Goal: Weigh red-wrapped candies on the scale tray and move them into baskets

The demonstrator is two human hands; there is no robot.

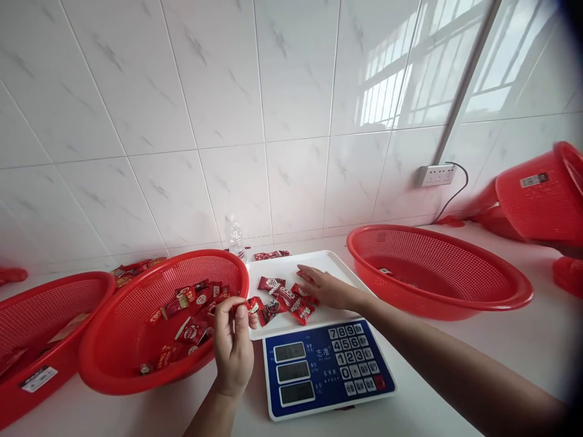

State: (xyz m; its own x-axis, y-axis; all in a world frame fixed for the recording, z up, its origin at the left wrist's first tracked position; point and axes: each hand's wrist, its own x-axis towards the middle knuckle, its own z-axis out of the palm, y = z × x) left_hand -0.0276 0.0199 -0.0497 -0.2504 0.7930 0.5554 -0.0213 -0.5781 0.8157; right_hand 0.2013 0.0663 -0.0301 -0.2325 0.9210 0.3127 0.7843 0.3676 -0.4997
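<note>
Right, left hand [234, 349] pinches a red snack packet [248, 305] at its fingertips, right hand [324, 287] over packets [285, 297] on scale tray [331, 262], grip unclear.

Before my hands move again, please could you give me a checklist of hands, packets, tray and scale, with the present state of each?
1. Left hand holding a packet: cannot tell, fingers hide the contact.
2. Right hand over the white tray: ok.
3. Red packets lying apart on the tray: not ok, several overlap.
4. Scale keypad uncovered: ok.
5. Displays readable: not ok, digits too faint.
</note>
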